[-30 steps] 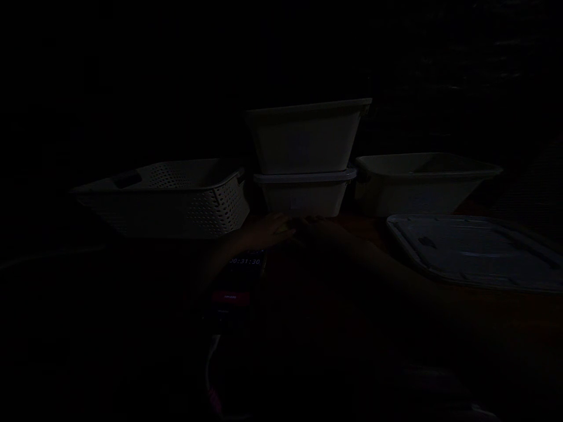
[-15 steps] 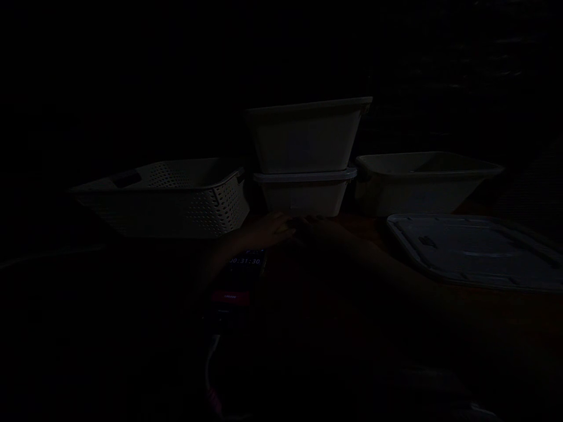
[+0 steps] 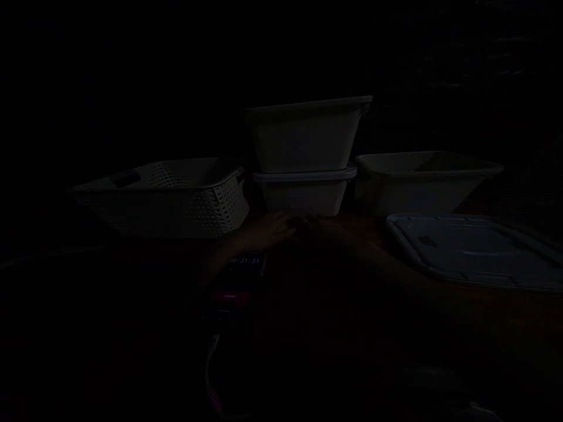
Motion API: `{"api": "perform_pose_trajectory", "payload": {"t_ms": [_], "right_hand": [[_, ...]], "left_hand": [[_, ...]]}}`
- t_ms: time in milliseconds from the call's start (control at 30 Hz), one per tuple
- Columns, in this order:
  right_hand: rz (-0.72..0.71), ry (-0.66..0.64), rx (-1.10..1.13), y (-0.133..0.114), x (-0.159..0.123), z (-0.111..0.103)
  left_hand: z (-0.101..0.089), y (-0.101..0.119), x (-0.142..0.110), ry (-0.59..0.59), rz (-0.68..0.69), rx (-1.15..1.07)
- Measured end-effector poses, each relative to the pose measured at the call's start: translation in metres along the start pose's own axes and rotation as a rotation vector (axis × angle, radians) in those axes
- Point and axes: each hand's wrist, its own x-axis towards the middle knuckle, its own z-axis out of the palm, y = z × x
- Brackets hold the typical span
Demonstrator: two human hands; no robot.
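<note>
The scene is very dark. My left hand (image 3: 270, 227) rests in front of two stacked pale bins, its fingers stretched out and a little apart. Beside it lies my right hand (image 3: 321, 227), much dimmer, with fingertips pointing toward the lower bin (image 3: 303, 196); its fingers look laid out flat. The hands are close together at the fingertips, and whether they touch cannot be made out. I see no object held in either one. A phone (image 3: 240, 278) with a lit timer lies below my left forearm, which partly covers it. The upper bin (image 3: 308, 138) sits on the lower one's lid.
To the left stands a perforated basket (image 3: 171, 211). At the right is another pale bin (image 3: 417, 193), with a flat lid (image 3: 475, 249) lying before it on the reddish-brown tabletop (image 3: 365, 225). A white cable (image 3: 210, 357) runs from the phone toward me.
The phone's timer has gone from 00:31:30 to 00:31:31. Both hands and the bins stay where they were.
</note>
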Motion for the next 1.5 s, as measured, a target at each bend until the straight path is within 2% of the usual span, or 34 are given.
{"api": "perform_pose_trajectory", "payload": {"t_ms": [333, 833, 1067, 1333, 1500], "right_hand": [[-0.054, 0.072, 0.011, 0.0032, 0.0014, 0.0056], [-0.031, 0.024, 0.009, -0.0014, -0.0015, -0.0015], [-0.067, 0.043, -0.012, 0.0011, 0.0021, 0.0027], [-0.018, 0.049, -0.002, 0.0000, -0.0006, 0.0010], [-0.032, 0.032, -0.002, -0.0018, -0.0020, -0.0021]], "left_hand": [[-0.0004, 0.0008, -0.0002, -0.002, -0.010, 0.010], [0.0006, -0.0002, 0.0000, -0.002, -0.009, 0.020], [0.0005, -0.0003, 0.0001, -0.005, -0.002, 0.000], [0.0003, -0.0002, -0.0005, -0.018, -0.039, 0.031], [0.0000, 0.0006, -0.0008, -0.006, -0.014, 0.027]]}}
